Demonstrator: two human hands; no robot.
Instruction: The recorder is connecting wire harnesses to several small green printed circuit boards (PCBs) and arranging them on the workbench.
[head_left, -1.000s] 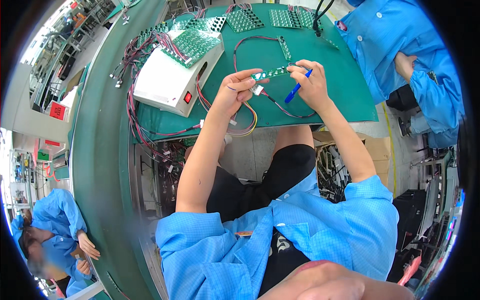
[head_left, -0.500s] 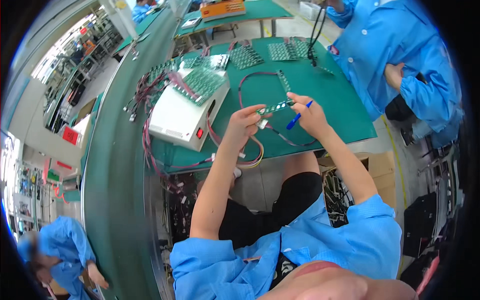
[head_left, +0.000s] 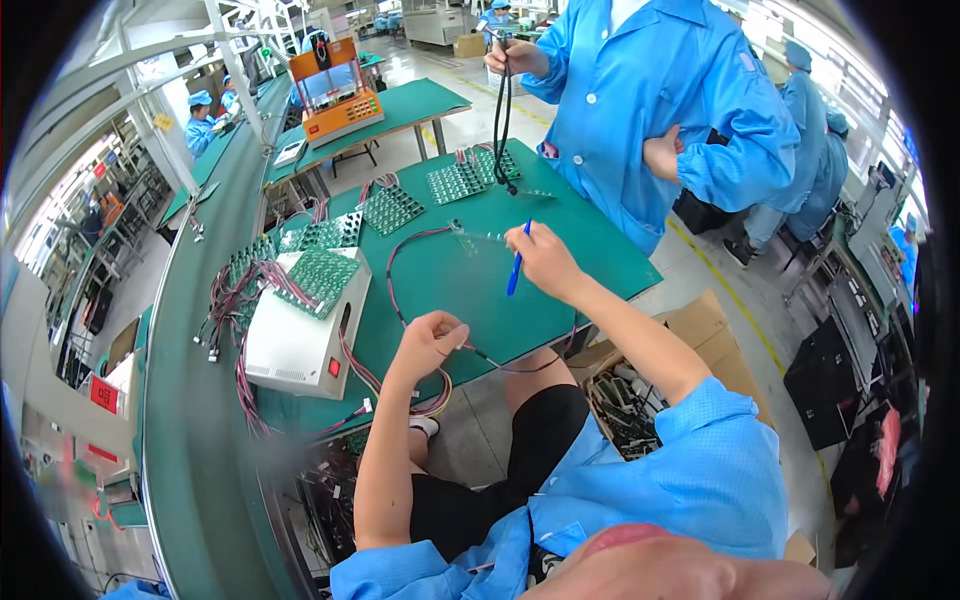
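My right hand (head_left: pixel 546 262) is closed around a blue pen (head_left: pixel 516 268), which points down over the green mat. Beside its fingertips is a narrow circuit board strip (head_left: pixel 482 236), blurred; I cannot tell whether the fingers grip it. A dark red cable (head_left: pixel 392 268) runs from the strip's far end in a loop toward my left hand (head_left: pixel 428 345). That hand is nearer the table's front edge, its thumb and fingers pinched together at the cable, with the exact grip hidden. From there a thin dark cable (head_left: pixel 520 370) curves along the table edge to the right.
Left of my hands stands a white box-shaped device (head_left: pixel 300 345) with a red switch, a green circuit panel (head_left: pixel 318 280) on top. More panels (head_left: pixel 392 210) with wires line the table's back. Opposite, a person in blue (head_left: pixel 640 110) holds a black cord (head_left: pixel 502 120). A carton (head_left: pixel 715 340) sits right.
My hands have moved apart: the left went down toward the table edge, the right stays farther forward with the pen. The strip no longer spans both hands. My view has shifted.
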